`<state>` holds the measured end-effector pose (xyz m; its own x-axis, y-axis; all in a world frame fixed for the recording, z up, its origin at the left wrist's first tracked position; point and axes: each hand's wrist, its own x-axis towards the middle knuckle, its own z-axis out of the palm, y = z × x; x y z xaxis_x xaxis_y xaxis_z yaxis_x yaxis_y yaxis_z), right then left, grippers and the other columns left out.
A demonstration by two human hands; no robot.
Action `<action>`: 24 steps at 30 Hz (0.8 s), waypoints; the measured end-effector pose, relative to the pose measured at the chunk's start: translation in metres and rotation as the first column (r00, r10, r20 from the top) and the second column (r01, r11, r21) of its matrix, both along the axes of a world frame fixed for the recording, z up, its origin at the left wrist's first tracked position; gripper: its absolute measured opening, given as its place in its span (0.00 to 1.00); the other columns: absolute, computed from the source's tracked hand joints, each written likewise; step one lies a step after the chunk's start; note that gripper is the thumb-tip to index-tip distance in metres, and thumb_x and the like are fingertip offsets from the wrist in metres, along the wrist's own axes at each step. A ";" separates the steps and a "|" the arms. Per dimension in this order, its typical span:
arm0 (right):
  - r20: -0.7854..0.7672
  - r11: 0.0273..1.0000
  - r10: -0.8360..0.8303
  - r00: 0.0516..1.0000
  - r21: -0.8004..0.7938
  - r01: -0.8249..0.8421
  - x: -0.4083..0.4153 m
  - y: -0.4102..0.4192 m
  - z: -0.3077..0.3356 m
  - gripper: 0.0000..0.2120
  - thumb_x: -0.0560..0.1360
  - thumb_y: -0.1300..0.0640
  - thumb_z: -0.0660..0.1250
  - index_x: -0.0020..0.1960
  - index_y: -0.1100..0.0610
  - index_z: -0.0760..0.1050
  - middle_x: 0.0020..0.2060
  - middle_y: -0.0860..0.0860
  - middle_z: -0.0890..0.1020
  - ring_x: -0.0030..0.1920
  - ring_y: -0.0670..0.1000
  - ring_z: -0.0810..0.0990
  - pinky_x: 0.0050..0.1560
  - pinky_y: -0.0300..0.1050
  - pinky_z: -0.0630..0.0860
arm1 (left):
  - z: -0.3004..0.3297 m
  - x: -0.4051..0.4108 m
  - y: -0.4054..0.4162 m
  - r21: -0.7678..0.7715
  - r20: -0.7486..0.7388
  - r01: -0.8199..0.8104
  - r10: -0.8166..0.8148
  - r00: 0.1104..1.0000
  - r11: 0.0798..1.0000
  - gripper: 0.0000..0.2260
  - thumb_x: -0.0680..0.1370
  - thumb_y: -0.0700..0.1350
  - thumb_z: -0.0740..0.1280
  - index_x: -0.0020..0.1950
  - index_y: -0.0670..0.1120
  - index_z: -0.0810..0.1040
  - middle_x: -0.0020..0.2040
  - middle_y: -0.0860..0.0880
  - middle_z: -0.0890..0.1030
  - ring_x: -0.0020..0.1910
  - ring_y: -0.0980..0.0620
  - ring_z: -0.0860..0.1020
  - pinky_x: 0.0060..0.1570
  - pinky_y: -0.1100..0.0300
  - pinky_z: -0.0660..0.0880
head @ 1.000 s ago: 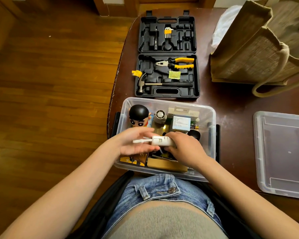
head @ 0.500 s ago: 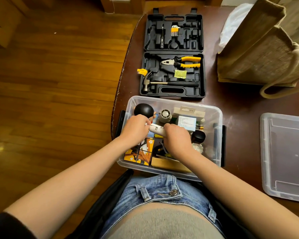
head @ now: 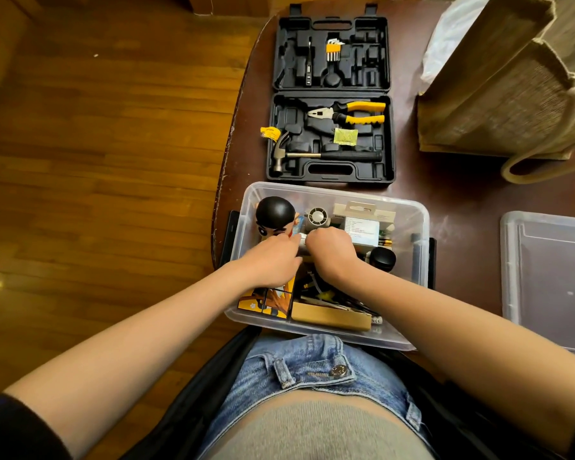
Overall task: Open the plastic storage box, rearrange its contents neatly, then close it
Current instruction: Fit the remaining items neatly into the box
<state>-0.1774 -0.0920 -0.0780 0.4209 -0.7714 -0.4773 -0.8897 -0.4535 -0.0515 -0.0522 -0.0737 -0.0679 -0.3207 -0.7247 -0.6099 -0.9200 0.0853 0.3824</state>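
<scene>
The clear plastic box (head: 419,234) is sitting at the near edge of the table (head: 462,194), close to the person's lap, so both hands are reaching in easily. Its lid (head: 551,277) is lying off at the table's right edge, out of the way while things are being sorted.

The left hand (head: 273,260) and the right hand (head: 331,252) are meeting over the middle of the box. Their fingers are curling around a small white gadget (head: 302,240), and only a bit of it is showing between them. They are probably tucking it down into a free spot.

Inside the box, a big-headed toy figure (head: 274,212) is standing in the far left corner. A little round fan (head: 316,218) and a white packet (head: 362,220) are sitting along the far wall. A black round thing (head: 383,259) is lying by the right wall. An orange picture card (head: 266,302) and a brown flat box (head: 331,315) are leaning along the near wall.

Past the box, a black tool case (head: 332,94) is lying open with a hammer (head: 312,156) and pliers (head: 349,112) in it.
</scene>
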 end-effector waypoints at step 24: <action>-0.082 0.998 0.064 0.995 -0.006 -0.065 0.007 -0.006 -0.034 0.09 0.77 0.64 0.61 0.52 0.57 0.78 0.48 0.52 0.83 0.49 0.54 0.81 0.38 0.43 0.68 | -0.017 -0.010 -0.015 0.326 -0.060 -0.079 0.104 0.993 0.942 0.13 0.79 0.44 0.59 0.61 0.41 0.70 0.51 0.41 0.78 0.50 0.42 0.77 0.54 0.46 0.76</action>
